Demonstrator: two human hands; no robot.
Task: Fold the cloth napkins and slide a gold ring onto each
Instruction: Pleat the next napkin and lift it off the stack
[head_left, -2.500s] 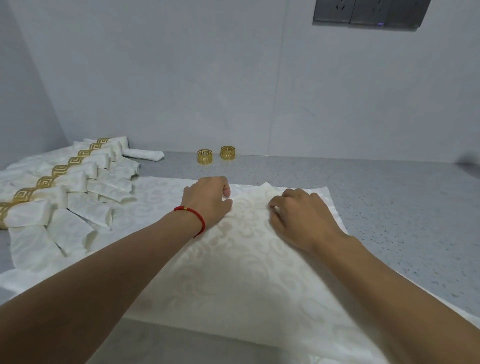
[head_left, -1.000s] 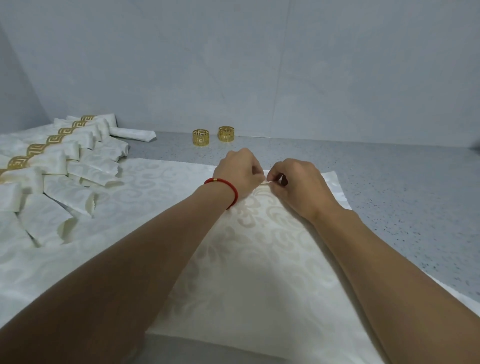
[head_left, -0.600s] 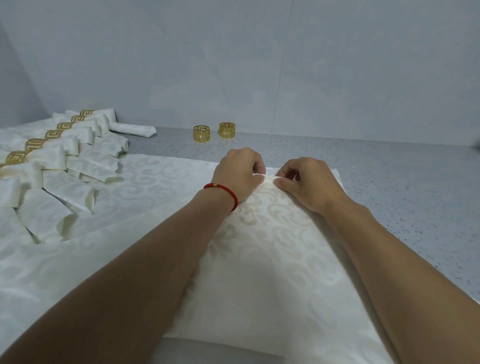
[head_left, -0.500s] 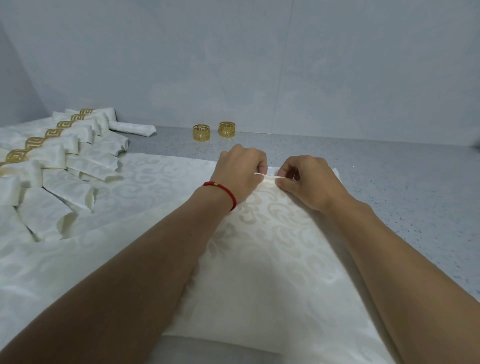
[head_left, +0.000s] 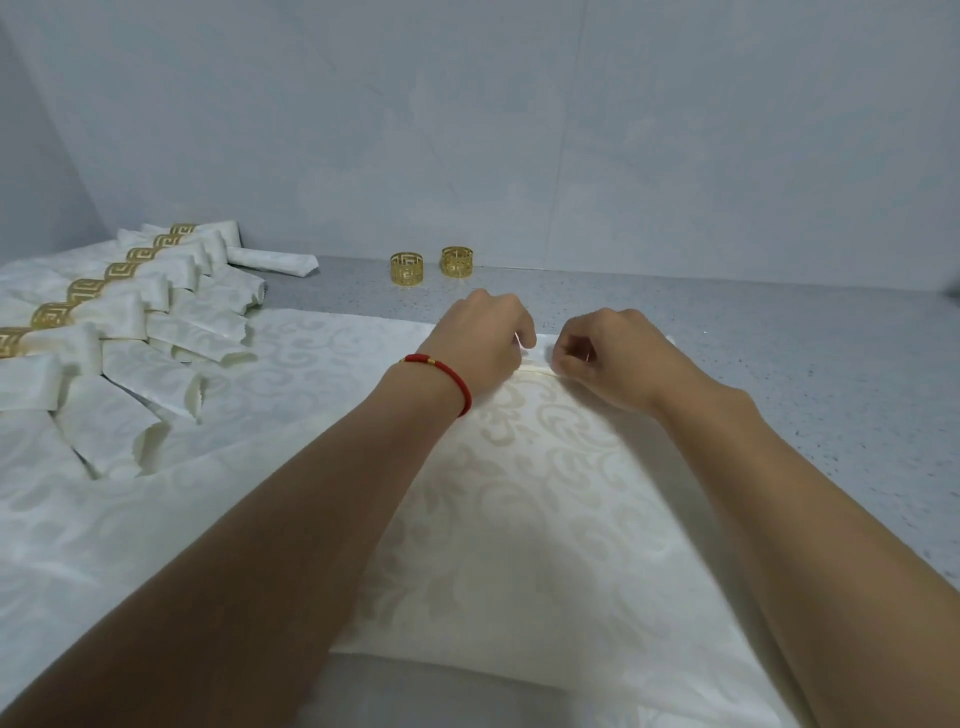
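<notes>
A cream-white damask cloth napkin with a scroll pattern (head_left: 519, 519) lies spread flat on the grey speckled bench (head_left: 779, 322), its near edge toward the bench's front edge and its far edge about midway to the back wall. Both hands work at the middle of that far edge. The left hand (head_left: 480, 345), with a red cord bracelet (head_left: 441, 371) on its wrist, is curled into a loose fist, its fingers (head_left: 519, 325) closed down on a thin raised fold of the napkin. The right hand (head_left: 613, 358) sits just beside it, its fingers (head_left: 569, 353) likewise curled shut, pinching the same fold; a narrow ridge of cloth runs between the two hands. Both forearms stretch across the napkin from the front edge.

Under this napkin, and reaching out to its left, lies more of the same white patterned cloth (head_left: 311, 364). Along the bench's left side a row of folded white napkins, each banded by a gold ring (head_left: 104, 312), overlaps in a diagonal line running toward the back left corner. One rolled white napkin without a ring (head_left: 272, 260) lies at the far end of that row. Two loose gold filigree napkin rings (head_left: 431, 266) stand upright side by side near the back edge, close to the wall and well apart from the hands.
</notes>
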